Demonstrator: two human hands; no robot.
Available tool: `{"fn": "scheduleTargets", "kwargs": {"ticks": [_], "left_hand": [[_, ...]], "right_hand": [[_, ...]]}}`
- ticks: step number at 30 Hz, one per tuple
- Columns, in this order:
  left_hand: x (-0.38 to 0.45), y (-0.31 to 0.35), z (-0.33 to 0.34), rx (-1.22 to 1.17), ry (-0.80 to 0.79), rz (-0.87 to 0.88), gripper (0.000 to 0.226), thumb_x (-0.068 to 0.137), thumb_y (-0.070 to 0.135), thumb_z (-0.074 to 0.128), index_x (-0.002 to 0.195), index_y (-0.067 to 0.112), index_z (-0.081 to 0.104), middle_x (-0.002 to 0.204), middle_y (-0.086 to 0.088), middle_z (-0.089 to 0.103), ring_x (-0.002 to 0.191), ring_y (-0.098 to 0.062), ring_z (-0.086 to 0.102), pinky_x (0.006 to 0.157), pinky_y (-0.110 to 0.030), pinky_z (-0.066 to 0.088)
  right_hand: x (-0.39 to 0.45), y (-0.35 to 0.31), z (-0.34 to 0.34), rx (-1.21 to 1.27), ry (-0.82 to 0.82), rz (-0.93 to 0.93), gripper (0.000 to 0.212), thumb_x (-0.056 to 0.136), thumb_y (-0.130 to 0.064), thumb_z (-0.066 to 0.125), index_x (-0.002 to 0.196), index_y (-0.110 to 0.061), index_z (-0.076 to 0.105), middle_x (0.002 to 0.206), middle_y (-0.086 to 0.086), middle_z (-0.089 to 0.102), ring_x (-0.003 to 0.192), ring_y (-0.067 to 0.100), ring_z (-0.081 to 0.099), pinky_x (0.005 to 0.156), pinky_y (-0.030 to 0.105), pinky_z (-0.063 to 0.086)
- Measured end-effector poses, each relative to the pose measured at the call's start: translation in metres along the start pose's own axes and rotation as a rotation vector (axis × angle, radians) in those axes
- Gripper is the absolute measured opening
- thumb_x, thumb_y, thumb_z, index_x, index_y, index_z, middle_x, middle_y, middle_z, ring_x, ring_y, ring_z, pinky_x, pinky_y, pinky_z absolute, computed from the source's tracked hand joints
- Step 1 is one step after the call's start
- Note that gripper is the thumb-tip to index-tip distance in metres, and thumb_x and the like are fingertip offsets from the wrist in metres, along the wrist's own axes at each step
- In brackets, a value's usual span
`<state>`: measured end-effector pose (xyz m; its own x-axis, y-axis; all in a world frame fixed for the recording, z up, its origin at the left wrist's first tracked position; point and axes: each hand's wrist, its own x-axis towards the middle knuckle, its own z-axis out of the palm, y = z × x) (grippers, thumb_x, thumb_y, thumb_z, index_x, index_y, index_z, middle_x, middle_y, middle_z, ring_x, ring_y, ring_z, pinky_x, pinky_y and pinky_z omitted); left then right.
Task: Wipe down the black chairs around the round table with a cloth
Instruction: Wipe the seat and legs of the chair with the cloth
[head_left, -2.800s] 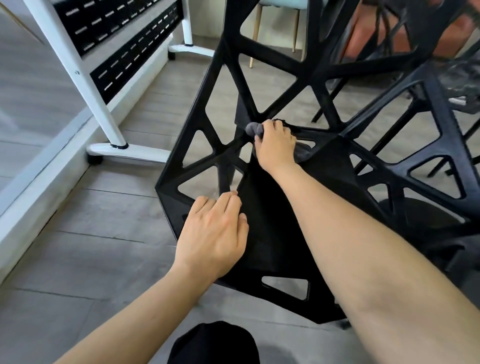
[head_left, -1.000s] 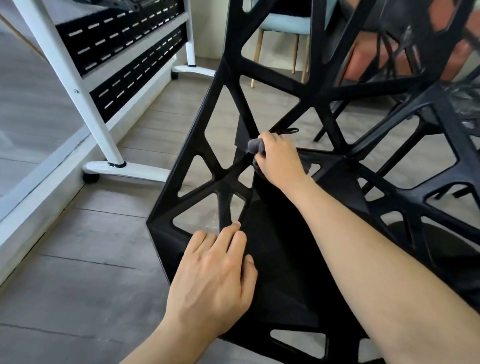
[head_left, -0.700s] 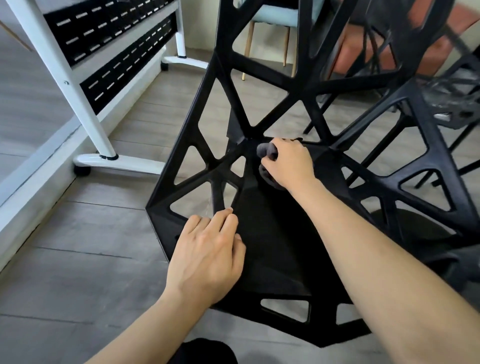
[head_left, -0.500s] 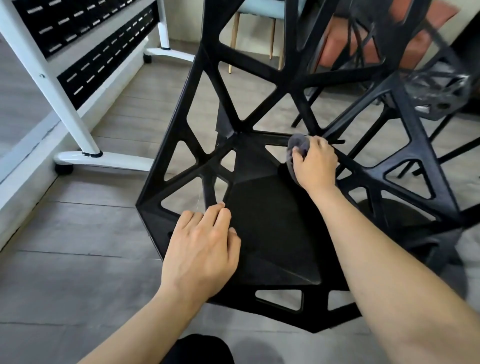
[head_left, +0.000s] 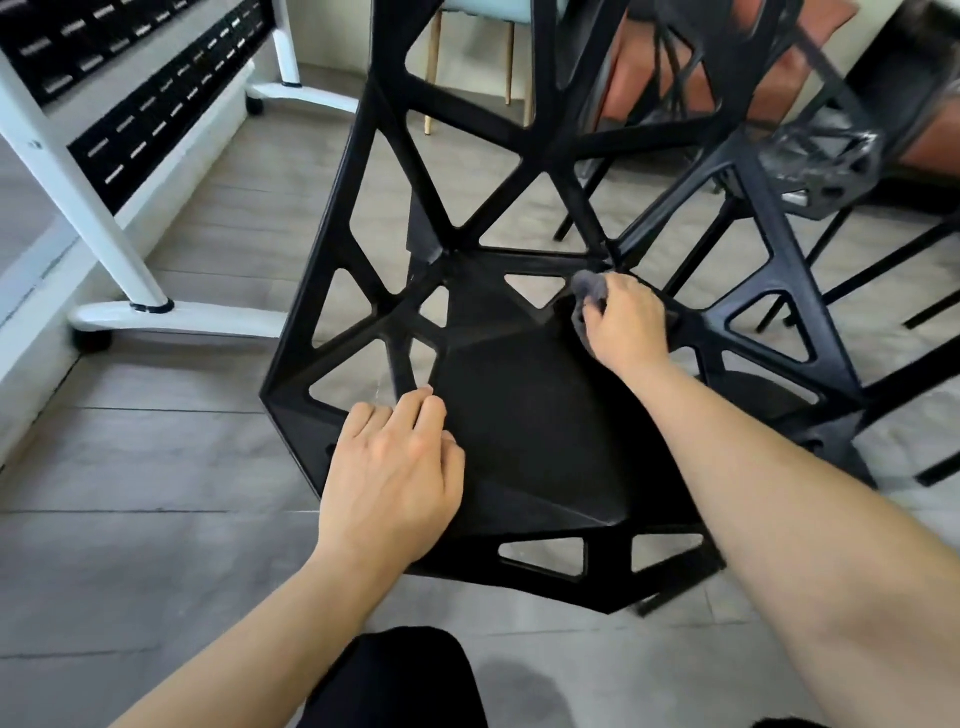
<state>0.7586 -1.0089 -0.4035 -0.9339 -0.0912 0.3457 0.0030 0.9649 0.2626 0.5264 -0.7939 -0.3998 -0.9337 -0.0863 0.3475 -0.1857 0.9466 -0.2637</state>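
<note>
Your black chair fills the middle of the view, its solid seat panel ringed by open triangular cut-outs, the backrest lattice rising toward 12 o'clock. Half a second back your cloth hand sat a little nearer the seat's centre; it has since slid out toward 2 o'clock, into the rear right corner where seat struts meet the backrest. The view has barely shifted otherwise. Your left hand has stayed put at 9 o'clock on the seat's left front edge, fingers lying flat and relaxed, fingertips against a strut, gripping nothing. Your right hand is curled tight around the grey cloth, which bunches out past your knuckles and presses on the strut junction. Open grey floor lies wide at 8 to 10 o'clock, up to the white desk leg. At 1 to 3 o'clock room is tight: a second black chair stands close, its legs crossing behind the armrest lattice.
</note>
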Motion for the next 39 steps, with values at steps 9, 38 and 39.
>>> {"fn": "scheduleTargets", "kwargs": {"ticks": [9, 38, 39], "left_hand": [[0.000, 0.002, -0.001, -0.033, 0.012, -0.007, 0.029, 0.095, 0.026, 0.039, 0.089, 0.010, 0.063, 0.113, -0.010, 0.069, 0.068, -0.028, 0.056, 0.082, -0.041, 0.044], [0.010, -0.005, -0.010, 0.018, -0.097, -0.057, 0.030, 0.094, 0.033, 0.040, 0.093, 0.012, 0.061, 0.120, -0.013, 0.067, 0.075, -0.030, 0.060, 0.084, -0.042, 0.043], [0.010, -0.004, -0.009, 0.023, -0.097, -0.057, 0.031, 0.094, 0.033, 0.040, 0.095, 0.011, 0.062, 0.120, -0.013, 0.067, 0.076, -0.029, 0.062, 0.085, -0.042, 0.043]], "right_hand": [[0.002, -0.096, 0.036, 0.117, -0.176, -0.359, 0.022, 0.098, -0.024, 0.057, 0.116, -0.014, 0.063, 0.125, 0.010, 0.060, 0.114, 0.035, 0.054, 0.097, 0.050, 0.044], [0.045, -0.149, 0.048, 0.040, -0.189, -0.353, 0.028, 0.090, -0.027, 0.065, 0.115, -0.015, 0.062, 0.120, 0.009, 0.061, 0.113, 0.035, 0.056, 0.092, 0.046, 0.046], [0.052, -0.127, 0.045, -0.063, -0.172, -0.312, 0.031, 0.089, -0.027, 0.065, 0.116, -0.013, 0.061, 0.122, 0.010, 0.060, 0.116, 0.036, 0.054, 0.093, 0.046, 0.043]]}}
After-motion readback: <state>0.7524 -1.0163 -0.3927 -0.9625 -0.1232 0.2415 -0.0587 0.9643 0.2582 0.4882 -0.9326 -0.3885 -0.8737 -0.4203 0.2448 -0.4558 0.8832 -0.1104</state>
